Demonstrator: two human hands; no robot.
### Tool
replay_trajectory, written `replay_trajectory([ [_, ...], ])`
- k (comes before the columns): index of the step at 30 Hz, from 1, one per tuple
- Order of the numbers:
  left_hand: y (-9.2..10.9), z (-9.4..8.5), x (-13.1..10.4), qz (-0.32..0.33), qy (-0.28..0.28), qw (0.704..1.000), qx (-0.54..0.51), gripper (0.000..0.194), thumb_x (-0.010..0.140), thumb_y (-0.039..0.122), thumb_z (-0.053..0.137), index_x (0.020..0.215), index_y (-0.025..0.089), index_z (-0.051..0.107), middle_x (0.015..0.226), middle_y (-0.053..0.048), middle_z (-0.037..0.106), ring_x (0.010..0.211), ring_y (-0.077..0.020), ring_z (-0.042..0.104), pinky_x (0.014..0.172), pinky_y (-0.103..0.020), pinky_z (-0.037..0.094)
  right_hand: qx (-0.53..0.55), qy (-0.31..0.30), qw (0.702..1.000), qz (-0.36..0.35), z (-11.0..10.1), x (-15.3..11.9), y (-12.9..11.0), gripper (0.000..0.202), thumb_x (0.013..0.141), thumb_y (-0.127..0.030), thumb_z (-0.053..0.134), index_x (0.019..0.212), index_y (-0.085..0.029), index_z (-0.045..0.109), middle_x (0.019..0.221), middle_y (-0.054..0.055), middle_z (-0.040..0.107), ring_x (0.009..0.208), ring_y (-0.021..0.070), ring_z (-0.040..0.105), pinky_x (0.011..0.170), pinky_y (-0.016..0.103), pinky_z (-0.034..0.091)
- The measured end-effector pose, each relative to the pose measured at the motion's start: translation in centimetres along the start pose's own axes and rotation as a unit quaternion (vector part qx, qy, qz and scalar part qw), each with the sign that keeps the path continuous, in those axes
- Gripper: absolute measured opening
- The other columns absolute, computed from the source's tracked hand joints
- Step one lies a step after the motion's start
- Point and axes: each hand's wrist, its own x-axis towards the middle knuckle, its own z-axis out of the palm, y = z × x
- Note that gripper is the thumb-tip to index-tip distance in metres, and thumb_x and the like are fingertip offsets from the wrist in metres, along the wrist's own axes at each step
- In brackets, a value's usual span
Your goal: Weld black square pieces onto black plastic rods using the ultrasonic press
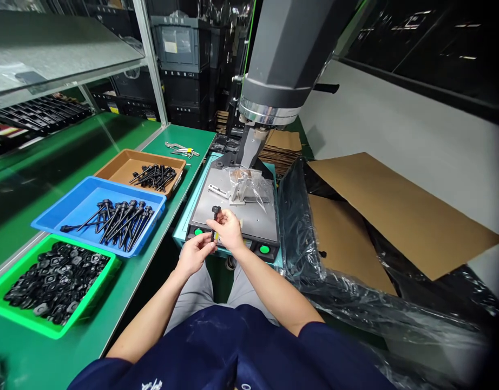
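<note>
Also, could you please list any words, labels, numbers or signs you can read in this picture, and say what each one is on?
No text can be read.
Labels on the dark crates behind the bench: too blurred to read.
White mark on the navy shirt: cut off and too small to read.
The black pin held by the left hand and right hand, the blue tray, and the green buttons: no visible marking.

Dark navy short-sleeved shirt (pixel 233 352), small white print near the lower chest edge. Grey trousers (pixel 201 295) over the lap. Both forearms bare, left hand (pixel 195 253) and right hand (pixel 229 230) ungloved, no watch or rings visible.
</note>
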Motion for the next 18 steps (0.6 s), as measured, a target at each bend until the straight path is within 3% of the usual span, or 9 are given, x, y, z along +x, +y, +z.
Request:
replay_trajectory([
  [5, 1.6, -0.3, -0.3, -0.054, 0.021, 0.998, -0.04, 0.05, 0.065, 0.047, 0.083, 0.1, 0.014, 0.071, 0.094, -0.008, 0.072, 0.076, -0.0232, 0.072, 0.075, -0.041, 0.061, 0.022, -0.115, 0.993, 0.026, -0.2, 0.1, 0.4, 0.028, 0.068, -0.036, 0.076, 0.085, -0.019, 0.061, 0.07, -0.003, 0.06, 0.065, 0.0146, 0.058, 0.063, 0.028, 0.049],
  [9, 2.8, -2.0, 0.3, -0.082, 0.04, 0.994, -0.052, 0.053, 0.062, 0.044, 0.085, 0.103, 0.013, 0.071, 0.091, -0.009, 0.073, 0.075, -0.0219, 0.071, 0.073, -0.037, 0.06, 0.0, -0.185, 0.981, 0.06, -1.3, -0.5, 1.5, 0.031, 0.073, -0.04, 0.074, 0.094, -0.017, 0.068, 0.082, 0.002, 0.068, 0.077, 0.018, 0.064, 0.075, 0.033, 0.052],
  [12, 4.3, -5.2, 2.6, -0.054, 0.108, 0.993, -0.001, 0.051, 0.058, 0.042, 0.087, 0.096, 0.012, 0.071, 0.082, -0.007, 0.072, 0.068, -0.0194, 0.069, 0.066, -0.033, 0.057, -0.002, -0.189, 0.976, 0.107, -2.8, -1.0, 2.3, 0.039, 0.074, -0.047, 0.075, 0.098, -0.017, 0.07, 0.084, 0.005, 0.07, 0.079, 0.0204, 0.066, 0.073, 0.035, 0.053],
  [15, 6.8, -9.8, 6.3, 0.002, 0.196, 0.968, 0.16, 0.038, 0.061, 0.039, 0.083, 0.086, 0.013, 0.072, 0.072, -0.005, 0.07, 0.066, -0.0195, 0.066, 0.065, -0.032, 0.054, -0.002, -0.178, 0.975, 0.129, -4.6, -1.7, 2.5, 0.044, 0.071, -0.053, 0.077, 0.096, -0.017, 0.071, 0.081, 0.007, 0.071, 0.075, 0.0222, 0.066, 0.072, 0.037, 0.054],
  [18, 9.8, -14.3, 10.5, -0.012, 0.285, 0.87, 0.403, 0.023, 0.071, 0.031, 0.075, 0.087, 0.015, 0.074, 0.084, -0.008, 0.073, 0.081, -0.0237, 0.068, 0.078, -0.033, 0.051, -0.028, -0.17, 0.976, 0.129, -6.7, -2.6, 2.2, 0.048, 0.071, -0.058, 0.076, 0.095, -0.017, 0.071, 0.081, 0.007, 0.071, 0.075, 0.0229, 0.066, 0.072, 0.038, 0.054],
])
